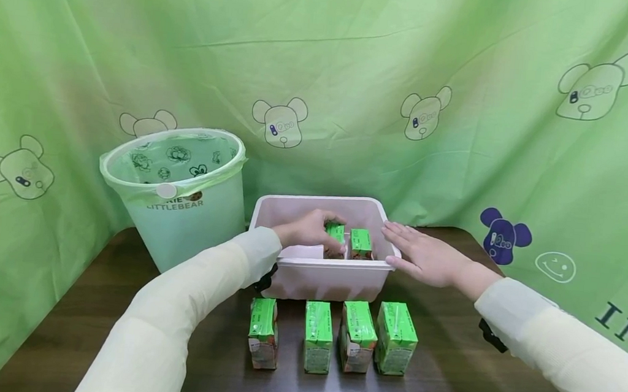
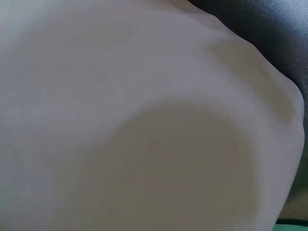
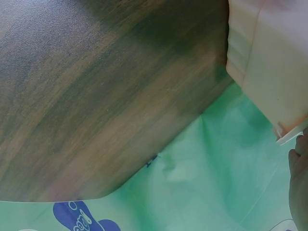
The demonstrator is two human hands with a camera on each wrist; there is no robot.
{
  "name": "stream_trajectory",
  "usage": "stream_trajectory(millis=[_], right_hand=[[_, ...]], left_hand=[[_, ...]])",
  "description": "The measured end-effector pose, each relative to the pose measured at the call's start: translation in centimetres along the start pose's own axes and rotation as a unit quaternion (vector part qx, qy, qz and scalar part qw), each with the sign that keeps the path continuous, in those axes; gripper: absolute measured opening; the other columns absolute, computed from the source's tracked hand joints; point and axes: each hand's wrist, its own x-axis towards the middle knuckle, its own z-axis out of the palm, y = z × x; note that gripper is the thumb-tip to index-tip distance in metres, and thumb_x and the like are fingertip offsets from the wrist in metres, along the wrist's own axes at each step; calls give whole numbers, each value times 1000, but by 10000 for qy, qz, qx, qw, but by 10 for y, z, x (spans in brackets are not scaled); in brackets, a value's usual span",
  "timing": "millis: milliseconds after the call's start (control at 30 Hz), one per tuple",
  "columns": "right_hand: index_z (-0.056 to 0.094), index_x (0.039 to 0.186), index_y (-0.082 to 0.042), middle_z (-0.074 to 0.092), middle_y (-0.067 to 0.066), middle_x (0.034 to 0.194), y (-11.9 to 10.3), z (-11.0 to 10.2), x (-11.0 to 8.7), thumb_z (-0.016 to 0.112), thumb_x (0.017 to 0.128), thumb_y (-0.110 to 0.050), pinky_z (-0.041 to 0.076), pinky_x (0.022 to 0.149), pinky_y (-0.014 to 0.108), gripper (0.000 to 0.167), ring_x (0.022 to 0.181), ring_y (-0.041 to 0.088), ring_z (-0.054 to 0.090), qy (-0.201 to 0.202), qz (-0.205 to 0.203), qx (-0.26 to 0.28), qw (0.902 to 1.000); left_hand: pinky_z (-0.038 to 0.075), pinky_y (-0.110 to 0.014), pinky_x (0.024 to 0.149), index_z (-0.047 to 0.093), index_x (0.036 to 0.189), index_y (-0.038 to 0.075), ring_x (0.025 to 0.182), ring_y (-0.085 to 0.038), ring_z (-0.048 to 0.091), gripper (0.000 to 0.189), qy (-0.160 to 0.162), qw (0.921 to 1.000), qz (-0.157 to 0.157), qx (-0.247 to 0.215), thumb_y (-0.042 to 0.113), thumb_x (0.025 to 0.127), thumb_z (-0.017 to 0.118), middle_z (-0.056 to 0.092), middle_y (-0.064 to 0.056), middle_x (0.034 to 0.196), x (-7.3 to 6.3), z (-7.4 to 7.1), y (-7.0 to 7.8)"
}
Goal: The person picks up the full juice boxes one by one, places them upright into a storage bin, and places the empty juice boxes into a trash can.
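A pale pink plastic bin (image 1: 335,282) stands on the table in the head view. My left hand (image 1: 314,228) reaches over its near left rim and holds a green-topped drink carton (image 1: 336,232) between thumb and fingers inside. Just right of it, another drink carton (image 1: 361,243) stands upright in the bin. My right hand (image 1: 425,254) rests on the bin's right rim, its fingers straight. The right wrist view shows the bin's outer side (image 3: 274,62) and a bit of that hand. Pale bin wall fills most of the left wrist view; the left hand is hidden there.
Several drink cartons (image 1: 358,336) stand in a row on the dark wooden table (image 1: 444,372) in front of the bin. A mint-green trash can (image 1: 195,230) with a liner stands at the back left. A green printed curtain (image 1: 353,51) hangs behind the table.
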Motion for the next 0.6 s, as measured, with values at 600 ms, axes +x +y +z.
stream_trajectory(millis=[600], right_hand=[[29, 150, 2, 22, 18, 157, 1, 1, 0, 42, 103, -43, 21, 114, 52, 66, 144, 36, 19, -25, 83, 39, 10000]], left_hand=[[44, -25, 95, 62, 127, 6, 120, -20, 51, 56, -233, 9986, -129, 453, 15, 76, 84, 59, -8, 128, 7, 8, 2]])
